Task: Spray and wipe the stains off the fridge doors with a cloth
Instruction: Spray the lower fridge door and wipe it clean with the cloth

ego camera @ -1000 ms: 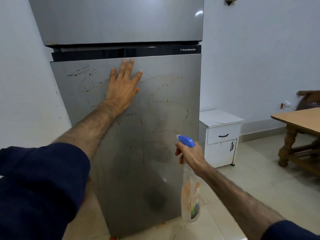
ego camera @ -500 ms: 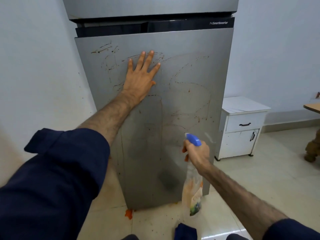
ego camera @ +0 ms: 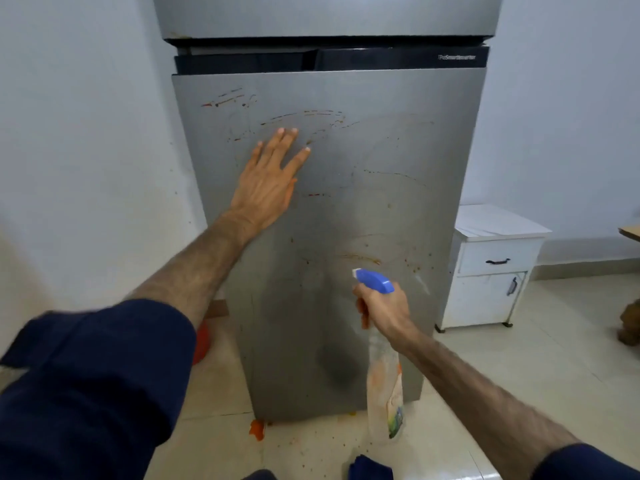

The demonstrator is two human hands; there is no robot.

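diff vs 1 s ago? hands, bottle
Left hand slid down the lower door, from near its top edge to mid-upper panel, staying flat. Right hand keeps gripping the spray bottle, nozzle toward the door. Stains unchanged; no wiping yet.

The left hand point(ego camera: 268, 183) is flat, with its fingers spread, at the end of a straight arm. The right hand point(ego camera: 382, 311) is lower, with its fingers curled tight.

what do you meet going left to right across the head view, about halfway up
pale blue wall → flat left hand pressed on the stained grey fridge door → right hand gripping the blue-topped clear spray bottle → white bedside cabinet → wooden table edge
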